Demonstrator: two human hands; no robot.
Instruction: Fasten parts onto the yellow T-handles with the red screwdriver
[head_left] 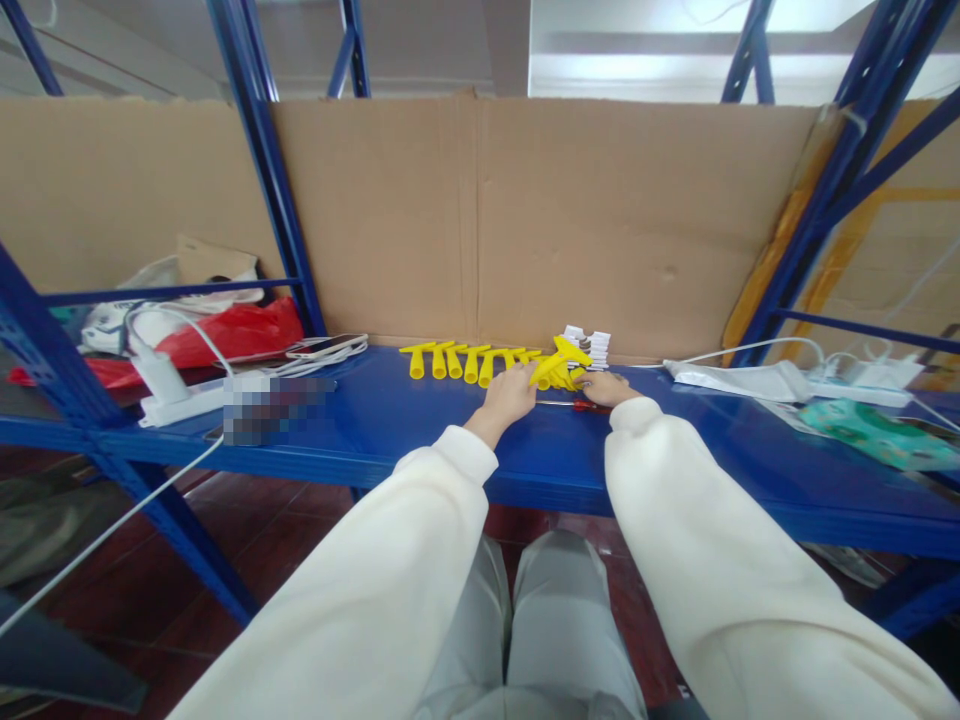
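Note:
On the blue shelf, a row of yellow T-shaped plastic pieces stands near the back, some overlapping. My left hand is closed, its fingertips on the tube end of a tilted yellow T-shaped piece. My right hand reaches in from the right, fingers bent against the yellow pieces just below that one; its grip is partly hidden. A thin screwdriver with a red handle lies under and between my hands. Behind them sit small white ribbed parts, partly covered by the yellow piece.
A cardboard sheet walls off the shelf's back. At left are a white power strip, cables, a red bag and a pixelated dark object. At right lie a green packet and another power strip. Blue posts rise at the sides.

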